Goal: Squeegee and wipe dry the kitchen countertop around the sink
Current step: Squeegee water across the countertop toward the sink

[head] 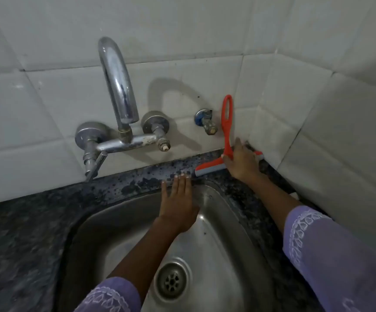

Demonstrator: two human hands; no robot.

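1. Starting nearest you: the steel sink [124, 224] fills the lower middle of the head view, its drain [171, 280] close to the bottom edge.
2. Your left hand [178, 203] lies flat with fingers straight and together, fingertips on the dark speckled counter [137, 180] at the sink's back rim; it holds nothing.
3. Your right hand [242, 162] is further back, in the corner. Its grip is curled round the lower handle of the red squeegee [226, 136], whose grey blade rests on the narrow counter strip, handle leaning up against the tiled wall [205, 41].
4. Behind the strip sit the tap [119, 91] and a small wall valve [207, 122].
5. Risks, as I judge them: the strip is narrow, so a pull could tip the blade over the sink rim and leave a wet streak; the valve and tap fittings stand near the handle and could snag it; your left fingertips lie just beside the blade end and could get pushed or trap water against them.
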